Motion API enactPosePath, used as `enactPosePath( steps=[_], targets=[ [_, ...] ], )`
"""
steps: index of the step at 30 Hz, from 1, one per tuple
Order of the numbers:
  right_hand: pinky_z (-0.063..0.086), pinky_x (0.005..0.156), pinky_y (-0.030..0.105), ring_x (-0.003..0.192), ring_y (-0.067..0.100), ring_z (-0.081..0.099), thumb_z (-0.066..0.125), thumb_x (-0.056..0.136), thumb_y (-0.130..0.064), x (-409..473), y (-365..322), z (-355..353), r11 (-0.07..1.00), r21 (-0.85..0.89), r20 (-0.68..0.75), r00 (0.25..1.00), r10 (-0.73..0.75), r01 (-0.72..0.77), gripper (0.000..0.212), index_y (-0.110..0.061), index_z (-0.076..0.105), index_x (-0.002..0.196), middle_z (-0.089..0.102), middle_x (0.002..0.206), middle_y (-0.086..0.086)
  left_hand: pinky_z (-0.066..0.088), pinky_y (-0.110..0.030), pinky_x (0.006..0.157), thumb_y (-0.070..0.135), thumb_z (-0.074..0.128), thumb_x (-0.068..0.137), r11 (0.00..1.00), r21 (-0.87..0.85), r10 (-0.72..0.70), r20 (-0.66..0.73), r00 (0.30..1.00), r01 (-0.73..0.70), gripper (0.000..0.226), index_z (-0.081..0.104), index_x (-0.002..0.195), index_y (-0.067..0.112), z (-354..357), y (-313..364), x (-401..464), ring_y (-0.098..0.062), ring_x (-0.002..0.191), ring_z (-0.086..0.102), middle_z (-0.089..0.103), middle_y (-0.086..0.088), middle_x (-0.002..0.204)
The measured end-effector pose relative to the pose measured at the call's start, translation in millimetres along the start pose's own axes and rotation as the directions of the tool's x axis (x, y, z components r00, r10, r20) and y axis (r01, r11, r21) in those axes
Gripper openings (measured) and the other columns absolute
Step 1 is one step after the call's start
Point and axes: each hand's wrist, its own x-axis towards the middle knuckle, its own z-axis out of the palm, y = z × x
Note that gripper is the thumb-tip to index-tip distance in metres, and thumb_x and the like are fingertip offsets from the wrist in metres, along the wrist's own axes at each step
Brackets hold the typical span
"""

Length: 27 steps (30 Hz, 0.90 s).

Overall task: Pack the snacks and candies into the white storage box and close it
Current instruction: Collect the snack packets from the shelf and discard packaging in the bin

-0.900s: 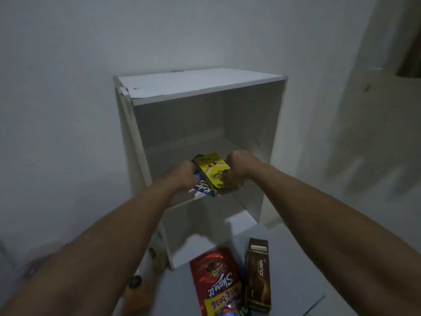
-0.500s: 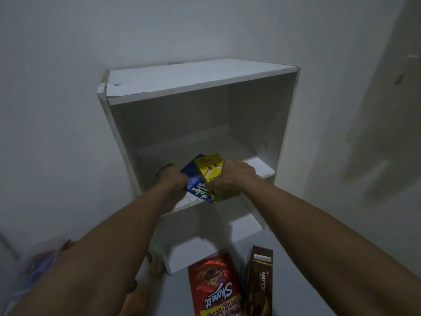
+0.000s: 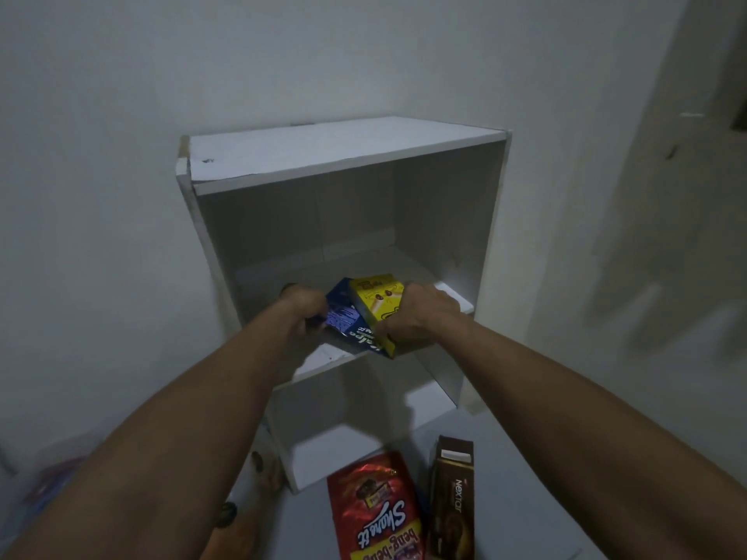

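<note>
Both hands at the white storage box [image 3: 347,155]: left hand [image 3: 303,313] grips the blue packet [image 3: 343,321], right hand [image 3: 416,317] clutches the yellow box [image 3: 376,297]. They're held together at the near shelf edge, probably so both slide in at once.

Head-worn camera looks forward and down, close to the white shelf box [image 3: 343,155].

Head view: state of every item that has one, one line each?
white storage box: upright, front open, not closed
yellow snack box: tilted, at middle shelf, gripped by right hand
blue snack pack: tilted, at shelf's front edge, gripped by left hand
red snack bag: lying flat, unpacked
brown Nextar box: lying flat, unpacked
</note>
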Motion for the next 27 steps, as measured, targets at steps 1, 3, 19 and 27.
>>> enactPosePath(
  steps=[1, 3, 19, 27],
  targets=[
    [0.046, 0.072, 0.030, 0.088, 0.023, 0.057, 0.072, 0.066, -0.058, -4.8, 2.7, -5.2, 1.000, -0.006, 0.002, 1.000, 0.008, -0.008, 0.060, -0.019, 0.055, 0.109, 0.060, 0.099, 0.001, 0.042, -0.018, 0.034, -0.017, 0.050, 0.081, 0.999, -0.021, -0.026, 0.037, 0.999, 0.027, 0.020, 0.061, 0.075, -0.001, -1.6, 2.4, -6.2, -0.024, 0.049, 0.053, 0.057, -0.017, 0.070],
    [0.047, 0.071, 0.030, 0.087, 0.022, 0.057, 0.072, 0.064, -0.058, -13.5, 7.8, -16.1, 0.999, -0.018, 0.005, 0.999, 0.038, -0.038, 0.061, -0.019, 0.055, 0.108, 0.058, 0.096, 0.001, 0.041, -0.015, 0.034, -0.014, 0.051, 0.084, 0.998, -0.029, -0.051, 0.082, 0.995, 0.054, 0.020, 0.061, 0.077, 0.002, -3.8, 6.0, -15.4, -0.019, 0.044, 0.054, 0.060, -0.015, 0.073],
    [0.043, 0.053, 0.030, 0.082, 0.025, 0.059, 0.071, 0.062, -0.058, -142.2, 46.5, -54.6, 0.948, -0.028, -0.104, 0.944, 0.312, -0.316, 0.060, -0.019, 0.049, 0.102, 0.055, 0.095, 0.004, 0.048, -0.018, 0.037, -0.009, 0.068, 0.077, 0.935, -0.016, 0.345, 0.259, 0.902, -0.354, 0.023, 0.064, 0.068, 0.012, 25.9, 9.8, -110.8, -0.016, 0.059, 0.057, 0.059, -0.007, 0.069],
    [0.038, 0.046, 0.026, 0.065, 0.019, 0.054, 0.072, 0.059, -0.056, -224.4, 84.9, -42.5, 0.877, -0.017, -0.092, 0.874, 0.477, -0.481, 0.058, -0.017, 0.054, 0.097, 0.055, 0.081, 0.002, 0.052, -0.021, 0.040, -0.005, 0.070, 0.078, 0.892, 0.062, 0.392, 0.388, 0.834, -0.448, 0.021, 0.068, 0.069, 0.014, 69.7, -10.8, -164.9, -0.023, 0.075, 0.063, 0.066, -0.010, 0.081]
  ],
)
